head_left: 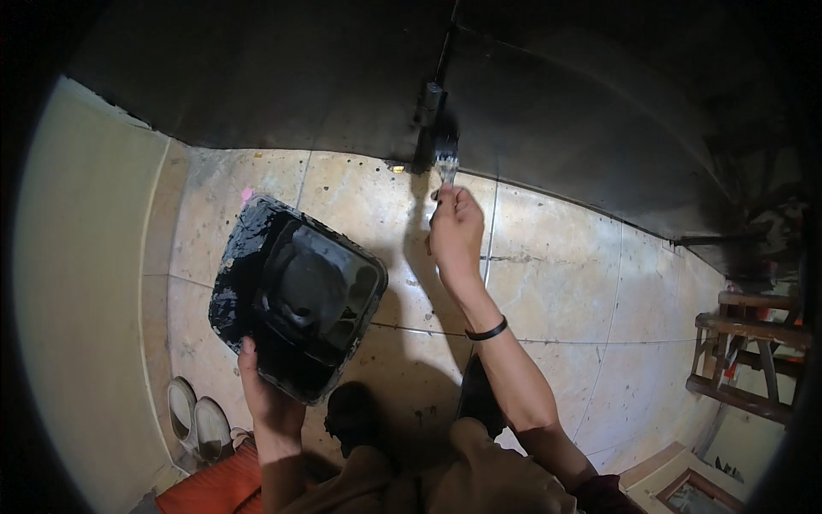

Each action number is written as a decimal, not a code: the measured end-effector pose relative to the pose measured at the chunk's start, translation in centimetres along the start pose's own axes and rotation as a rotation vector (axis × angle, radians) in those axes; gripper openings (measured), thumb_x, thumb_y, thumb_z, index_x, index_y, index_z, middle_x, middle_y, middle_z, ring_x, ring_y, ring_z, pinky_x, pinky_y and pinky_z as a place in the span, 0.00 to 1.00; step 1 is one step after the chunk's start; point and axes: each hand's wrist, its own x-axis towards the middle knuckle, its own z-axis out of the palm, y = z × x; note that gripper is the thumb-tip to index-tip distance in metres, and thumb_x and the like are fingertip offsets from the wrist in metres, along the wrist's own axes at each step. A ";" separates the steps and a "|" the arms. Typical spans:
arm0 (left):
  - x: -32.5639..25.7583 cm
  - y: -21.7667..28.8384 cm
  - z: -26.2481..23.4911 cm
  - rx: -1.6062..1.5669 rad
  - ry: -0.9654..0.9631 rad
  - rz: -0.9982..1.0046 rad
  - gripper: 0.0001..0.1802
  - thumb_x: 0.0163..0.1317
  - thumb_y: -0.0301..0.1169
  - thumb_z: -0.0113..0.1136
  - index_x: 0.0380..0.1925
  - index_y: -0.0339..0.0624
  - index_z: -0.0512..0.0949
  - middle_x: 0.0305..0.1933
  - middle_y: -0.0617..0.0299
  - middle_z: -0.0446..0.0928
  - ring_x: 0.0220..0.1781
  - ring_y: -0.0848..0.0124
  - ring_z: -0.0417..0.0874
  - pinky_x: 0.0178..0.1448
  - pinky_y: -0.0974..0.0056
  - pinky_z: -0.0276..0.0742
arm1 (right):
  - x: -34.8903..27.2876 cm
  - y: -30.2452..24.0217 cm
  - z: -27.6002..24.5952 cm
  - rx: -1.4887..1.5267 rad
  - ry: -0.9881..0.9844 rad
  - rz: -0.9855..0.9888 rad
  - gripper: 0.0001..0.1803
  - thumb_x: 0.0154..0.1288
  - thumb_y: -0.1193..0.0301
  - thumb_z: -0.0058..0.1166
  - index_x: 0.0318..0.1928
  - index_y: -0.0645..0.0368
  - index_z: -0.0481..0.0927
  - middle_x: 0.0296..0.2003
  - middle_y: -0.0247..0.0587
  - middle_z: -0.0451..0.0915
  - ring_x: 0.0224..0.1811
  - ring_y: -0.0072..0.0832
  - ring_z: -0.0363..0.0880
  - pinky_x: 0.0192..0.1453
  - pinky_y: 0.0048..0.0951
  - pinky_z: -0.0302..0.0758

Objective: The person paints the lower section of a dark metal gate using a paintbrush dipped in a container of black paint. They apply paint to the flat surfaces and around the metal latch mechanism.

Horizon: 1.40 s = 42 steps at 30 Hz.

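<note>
Squarish black tub (pixel 229 287), walls crusted with flaky grey, glossy black liquid (pixel 312 283) pooled inside. My left hand (pixel 274 409) grips its near edge, thumb at the rim. My right arm reaches forward, fingers closed round a paintbrush (pixel 446 158), bristles dark, by the smooth black panel's (pixel 582 120) lower edge; too dim to confirm contact. Speckled beige tiles (pixel 548 283) beneath.

No lettering, number or sign can be read.
</note>
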 end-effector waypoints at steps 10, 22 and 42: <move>0.5 0.4 -0.4 -0.032 -0.104 0.005 0.33 0.74 0.53 0.53 0.70 0.42 0.68 0.68 0.56 0.74 0.68 0.58 0.75 0.73 0.52 0.69 | 0.0 4.9 0.9 -0.244 0.101 -0.246 0.16 0.78 0.65 0.45 0.39 0.66 0.77 0.22 0.58 0.78 0.24 0.50 0.79 0.33 0.46 0.73; -0.2 0.1 -0.3 -0.028 -0.009 0.020 0.34 0.70 0.57 0.55 0.67 0.48 0.72 0.65 0.57 0.77 0.67 0.58 0.77 0.69 0.50 0.73 | -2.7 -2.2 -2.0 -0.043 0.117 -0.220 0.14 0.79 0.66 0.47 0.42 0.66 0.76 0.25 0.55 0.79 0.23 0.48 0.76 0.30 0.40 0.70; 1.6 -1.2 0.8 0.097 -0.301 0.005 0.32 0.72 0.38 0.59 0.71 0.37 0.64 0.69 0.54 0.72 0.72 0.62 0.72 0.76 0.53 0.67 | -10.2 -13.7 -10.7 -0.167 -0.112 -0.126 0.14 0.79 0.64 0.53 0.42 0.63 0.82 0.20 0.25 0.72 0.21 0.11 0.63 0.24 0.21 0.59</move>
